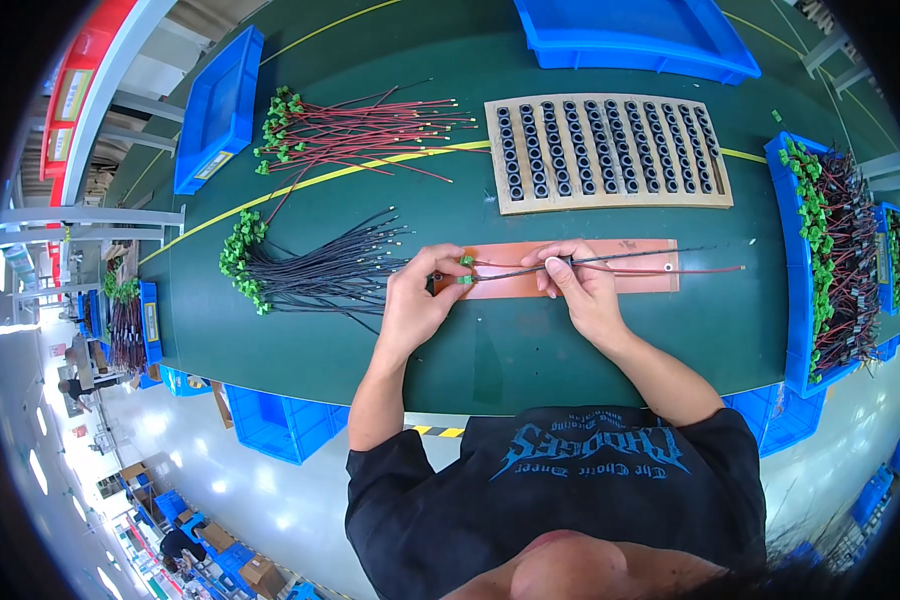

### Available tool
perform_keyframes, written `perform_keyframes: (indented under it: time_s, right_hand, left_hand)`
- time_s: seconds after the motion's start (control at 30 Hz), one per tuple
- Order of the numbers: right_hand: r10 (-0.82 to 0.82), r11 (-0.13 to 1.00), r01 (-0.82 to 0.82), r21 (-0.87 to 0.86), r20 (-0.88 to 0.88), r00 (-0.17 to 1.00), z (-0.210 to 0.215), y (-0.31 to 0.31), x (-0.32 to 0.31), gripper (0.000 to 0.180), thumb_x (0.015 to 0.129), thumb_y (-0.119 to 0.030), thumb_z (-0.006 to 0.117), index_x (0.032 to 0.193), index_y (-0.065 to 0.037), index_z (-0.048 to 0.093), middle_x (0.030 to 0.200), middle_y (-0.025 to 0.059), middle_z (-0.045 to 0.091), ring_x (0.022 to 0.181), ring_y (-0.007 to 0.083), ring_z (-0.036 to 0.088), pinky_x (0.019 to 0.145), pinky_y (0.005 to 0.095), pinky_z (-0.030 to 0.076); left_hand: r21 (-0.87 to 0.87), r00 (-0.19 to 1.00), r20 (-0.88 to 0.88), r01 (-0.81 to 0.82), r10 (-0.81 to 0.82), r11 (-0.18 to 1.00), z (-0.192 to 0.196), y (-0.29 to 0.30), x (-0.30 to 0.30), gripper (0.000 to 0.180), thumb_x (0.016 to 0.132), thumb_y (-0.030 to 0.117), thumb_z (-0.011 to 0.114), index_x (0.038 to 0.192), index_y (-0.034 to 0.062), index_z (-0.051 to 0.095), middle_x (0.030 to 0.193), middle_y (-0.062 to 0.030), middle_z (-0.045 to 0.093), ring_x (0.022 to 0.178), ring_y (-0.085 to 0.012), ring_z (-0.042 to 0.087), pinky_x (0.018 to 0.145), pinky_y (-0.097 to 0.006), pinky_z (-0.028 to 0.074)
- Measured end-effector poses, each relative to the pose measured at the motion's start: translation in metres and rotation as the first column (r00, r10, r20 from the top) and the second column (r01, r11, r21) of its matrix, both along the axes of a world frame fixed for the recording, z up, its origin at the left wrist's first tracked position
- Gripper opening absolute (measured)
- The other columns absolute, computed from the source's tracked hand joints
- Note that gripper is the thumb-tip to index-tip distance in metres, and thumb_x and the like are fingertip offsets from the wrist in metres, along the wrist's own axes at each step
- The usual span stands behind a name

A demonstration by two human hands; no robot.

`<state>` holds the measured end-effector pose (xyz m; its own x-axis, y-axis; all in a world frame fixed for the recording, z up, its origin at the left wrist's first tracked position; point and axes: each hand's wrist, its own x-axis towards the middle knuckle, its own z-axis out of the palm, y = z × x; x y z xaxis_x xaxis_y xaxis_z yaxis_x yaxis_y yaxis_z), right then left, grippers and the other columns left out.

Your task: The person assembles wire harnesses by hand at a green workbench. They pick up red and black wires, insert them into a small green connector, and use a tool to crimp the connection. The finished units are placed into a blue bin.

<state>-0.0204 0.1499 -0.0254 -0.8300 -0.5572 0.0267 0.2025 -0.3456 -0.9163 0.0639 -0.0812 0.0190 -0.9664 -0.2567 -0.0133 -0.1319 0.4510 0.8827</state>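
Note:
My left hand (420, 295) pinches two small green connectors (466, 271) at the ends of a red and a black wire. The red wire (705, 270) and the black wire (510, 272) run rightward over a flat copper-coloured strip (630, 285). My right hand (585, 295) is closed on both wires near their middle, thumb on top. A small dark piece shows at its fingertips; its kind is unclear. Left of my left hand lies a fanned bundle of black wires (315, 270) with green connectors. Behind it spreads a bundle of red wires (370, 135) with green connectors.
A wooden board (610, 207) holding rows of black rings stands beyond my hands. Blue bins sit at the back (640, 50), the back left (220, 110) and the right (798, 290); the right one holds many wired green connectors. The green table's near edge (490, 408) lies before me.

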Motion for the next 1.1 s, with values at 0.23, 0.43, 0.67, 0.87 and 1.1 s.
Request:
perform_keyframes:
  time_s: [0.23, 0.43, 0.67, 0.87, 1.1]
  right_hand:
    - [0.017, 0.996, -0.012, 0.092, -0.054, 0.998, -0.003, 0.004, 0.0, 0.021, 0.109, -0.012, 0.052, 0.126, -0.002, 0.059, 0.111, 0.0077, 0.069, 0.081, 0.0068, 0.054, 0.072, 0.0227, 0.048]
    - [0.075, 0.996, -0.074, 0.04, -0.04, 0.996, 0.006, 0.0, -0.001, 0.036, 0.11, -0.013, 0.049, 0.145, -0.003, 0.046, 0.105, 0.0042, 0.066, 0.081, 0.0063, 0.053, 0.075, 0.0231, 0.049]
    - [0.038, 0.949, -0.001, 0.315, -0.113, 0.993, 0.0, -0.003, 0.001, 0.033, 0.107, -0.015, 0.056, 0.138, -0.004, 0.05, 0.102, 0.0057, 0.067, 0.088, 0.0093, 0.063, 0.076, 0.0271, 0.053]
    - [-0.109, 0.94, 0.197, 0.278, -0.302, 0.947, -0.017, -0.018, 0.004, 0.027, 0.105, -0.017, 0.06, 0.127, -0.002, 0.056, 0.096, 0.0084, 0.069, 0.083, 0.0158, 0.066, 0.078, 0.0324, 0.055]
    - [-0.017, 0.957, 0.048, 0.288, -0.11, 0.994, 0.001, -0.009, 0.002, 0.016, 0.106, -0.008, 0.058, 0.118, 0.002, 0.056, 0.094, 0.0079, 0.07, 0.08, 0.0131, 0.07, 0.072, 0.0281, 0.057]
  left_hand:
    - [-0.186, 0.987, -0.115, 0.09, -0.112, 0.979, 0.002, -0.006, -0.003, 0.039, 0.076, 0.0, 0.084, 0.114, 0.0015, 0.076, 0.095, -0.0087, 0.07, 0.09, -0.0224, 0.066, 0.077, -0.034, 0.056]
    - [-0.19, 0.983, -0.1, 0.13, -0.151, 0.973, -0.005, -0.008, -0.001, 0.037, 0.076, 0.0, 0.083, 0.113, 0.0014, 0.076, 0.1, -0.008, 0.069, 0.089, -0.0227, 0.066, 0.078, -0.034, 0.054]
    - [-0.974, 0.607, -0.05, 0.145, -0.793, 0.173, 0.094, 0.068, -0.01, 0.041, 0.082, 0.021, 0.061, 0.115, 0.0013, 0.073, 0.124, -0.0127, 0.066, 0.099, -0.0202, 0.061, 0.088, -0.034, 0.049]
    - [-0.828, 0.531, 0.449, -0.055, -0.719, -0.558, 0.093, 0.104, -0.045, 0.033, 0.081, 0.022, 0.06, 0.1, 0.0014, 0.077, 0.119, -0.0166, 0.065, 0.111, -0.0227, 0.051, 0.09, -0.035, 0.041]
    - [-0.981, 0.822, 0.113, 0.003, -0.557, -0.195, 0.105, 0.033, -0.059, 0.036, 0.075, 0.009, 0.067, 0.108, -0.0059, 0.068, 0.104, -0.0127, 0.065, 0.094, -0.0214, 0.062, 0.077, -0.032, 0.05]
